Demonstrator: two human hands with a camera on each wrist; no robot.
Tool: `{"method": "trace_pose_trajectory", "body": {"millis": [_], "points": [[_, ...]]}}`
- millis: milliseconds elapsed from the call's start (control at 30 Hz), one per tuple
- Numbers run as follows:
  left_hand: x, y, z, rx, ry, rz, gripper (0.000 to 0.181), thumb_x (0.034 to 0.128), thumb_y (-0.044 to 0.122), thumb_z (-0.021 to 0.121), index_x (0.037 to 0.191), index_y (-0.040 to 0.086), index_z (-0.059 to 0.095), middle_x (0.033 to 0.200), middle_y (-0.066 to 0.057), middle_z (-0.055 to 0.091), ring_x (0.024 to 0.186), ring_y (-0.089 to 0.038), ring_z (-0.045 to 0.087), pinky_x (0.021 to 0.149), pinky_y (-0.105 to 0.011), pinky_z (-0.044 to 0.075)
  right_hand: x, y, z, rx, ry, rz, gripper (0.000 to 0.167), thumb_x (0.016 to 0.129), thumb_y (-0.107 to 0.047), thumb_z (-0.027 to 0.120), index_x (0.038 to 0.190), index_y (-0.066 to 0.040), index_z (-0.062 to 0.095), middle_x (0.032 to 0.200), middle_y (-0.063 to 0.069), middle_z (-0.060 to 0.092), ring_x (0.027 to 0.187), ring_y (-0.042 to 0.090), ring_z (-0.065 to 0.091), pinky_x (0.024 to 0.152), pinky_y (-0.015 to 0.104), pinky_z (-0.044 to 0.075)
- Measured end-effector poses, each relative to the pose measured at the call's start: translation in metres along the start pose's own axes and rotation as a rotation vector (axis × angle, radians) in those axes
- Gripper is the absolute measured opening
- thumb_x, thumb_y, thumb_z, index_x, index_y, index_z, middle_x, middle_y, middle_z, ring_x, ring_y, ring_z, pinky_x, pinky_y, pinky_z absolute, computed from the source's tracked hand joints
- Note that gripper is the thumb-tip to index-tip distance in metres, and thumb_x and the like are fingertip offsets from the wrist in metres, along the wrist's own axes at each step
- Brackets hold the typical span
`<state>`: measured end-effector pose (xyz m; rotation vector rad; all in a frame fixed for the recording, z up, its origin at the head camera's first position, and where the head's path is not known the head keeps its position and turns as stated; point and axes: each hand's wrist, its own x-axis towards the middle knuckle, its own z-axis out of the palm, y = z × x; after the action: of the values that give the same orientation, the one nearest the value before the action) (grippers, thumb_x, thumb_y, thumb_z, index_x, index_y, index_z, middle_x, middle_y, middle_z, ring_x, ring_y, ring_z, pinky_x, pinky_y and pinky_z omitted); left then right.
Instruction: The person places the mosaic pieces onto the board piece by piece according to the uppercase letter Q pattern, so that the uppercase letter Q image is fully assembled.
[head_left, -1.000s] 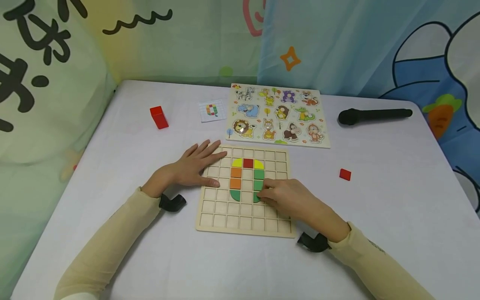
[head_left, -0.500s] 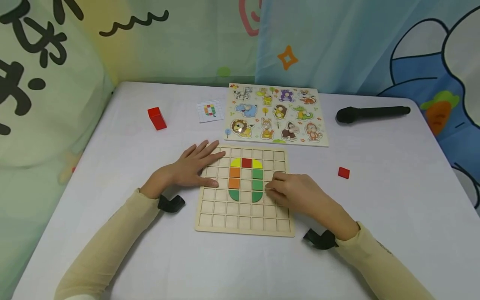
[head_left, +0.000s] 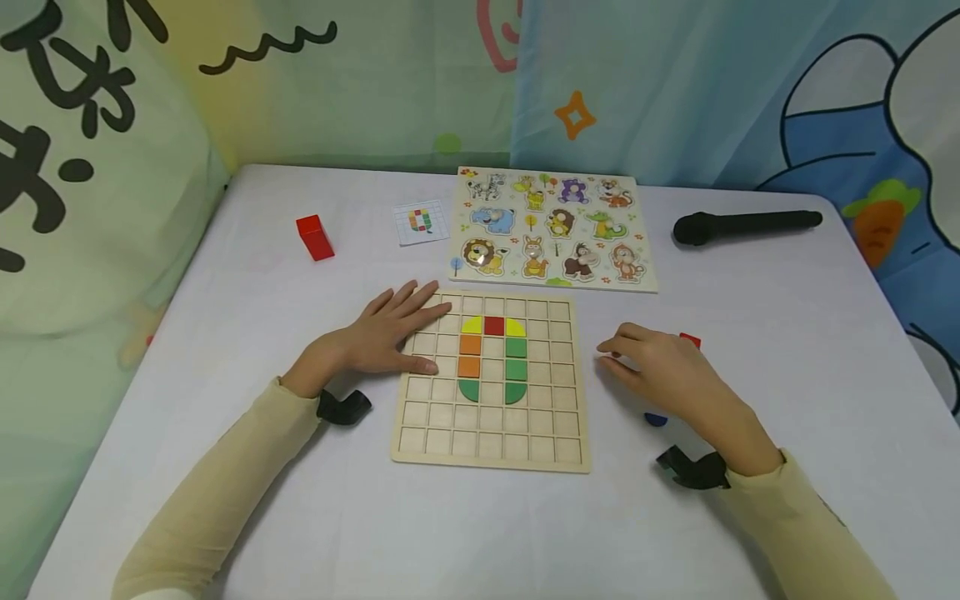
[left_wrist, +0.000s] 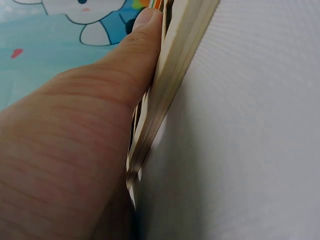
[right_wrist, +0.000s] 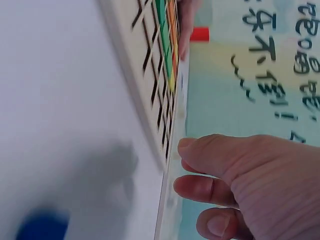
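Note:
A wooden grid board lies on the table with a ring of yellow, red, orange and green pieces set in its cells. My left hand rests spread on the board's left edge; in the left wrist view its thumb lies along that edge. Right of the board, my right hand hovers above the table. Its thumb and fingers are loosely bent and apart, with nothing between them, as the right wrist view shows. Beneath it a dark blue piece shows, and behind it a red piece, both partly hidden by the hand.
Behind the board lie a pattern card and an animal puzzle board. A red block lies at the back left, a black microphone at the back right. Curtains border the white table.
My right hand has left the rounded green piece at the ring's lower right, which stays in its cell, and moved right off the board. My left hand has stayed in place.

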<state>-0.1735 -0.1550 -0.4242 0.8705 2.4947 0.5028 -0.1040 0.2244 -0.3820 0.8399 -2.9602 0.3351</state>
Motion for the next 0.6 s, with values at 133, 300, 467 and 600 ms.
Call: {"method": "trace_pose_trajectory", "body": {"millis": [133,300,467,600], "points": [[0.000,-0.001,0.001,-0.002,0.001,0.006,0.092,0.0851,0.059,0.063,0.158,0.028,0.017,0.166,0.000,-0.006,0.151,-0.028,-0.012,0.120,-0.052,-0.005,-0.011,0.018,-0.007,-0.026,-0.016,0.097,0.018,0.085,-0.013,0.074,0.099,-0.002,0.074,0.088,0.006,0.068,0.070,0.021,0.065,0.060,0.039,0.054],[0.001,-0.001,0.001,0.006,0.002,0.006,0.092,0.0851,0.059,0.063,0.158,0.028,0.017,0.166,0.000,-0.005,0.151,-0.029,-0.011,0.120,-0.052,-0.005,-0.024,0.042,-0.013,-0.060,-0.059,0.206,0.024,0.086,-0.017,0.073,0.103,0.000,0.072,0.090,0.009,0.067,0.071,0.022,0.062,0.062,0.044,0.053],[0.001,-0.002,0.002,0.010,0.000,0.005,0.092,0.0852,0.060,0.063,0.158,0.028,0.017,0.166,0.000,-0.006,0.151,-0.029,-0.011,0.120,-0.052,-0.005,-0.036,0.062,-0.019,-0.061,-0.111,0.297,0.027,0.086,-0.018,0.074,0.105,0.000,0.071,0.090,0.010,0.064,0.069,0.021,0.054,0.055,0.035,0.048],[0.001,-0.001,0.001,0.007,-0.001,0.005,0.092,0.0848,0.059,0.063,0.158,0.028,0.017,0.166,0.000,-0.006,0.151,-0.029,-0.011,0.120,-0.052,-0.005,-0.043,0.077,-0.022,-0.050,-0.154,0.370,0.033,0.086,-0.019,0.074,0.110,0.002,0.068,0.095,0.016,0.063,0.070,0.024,0.054,0.056,0.037,0.049]]}}
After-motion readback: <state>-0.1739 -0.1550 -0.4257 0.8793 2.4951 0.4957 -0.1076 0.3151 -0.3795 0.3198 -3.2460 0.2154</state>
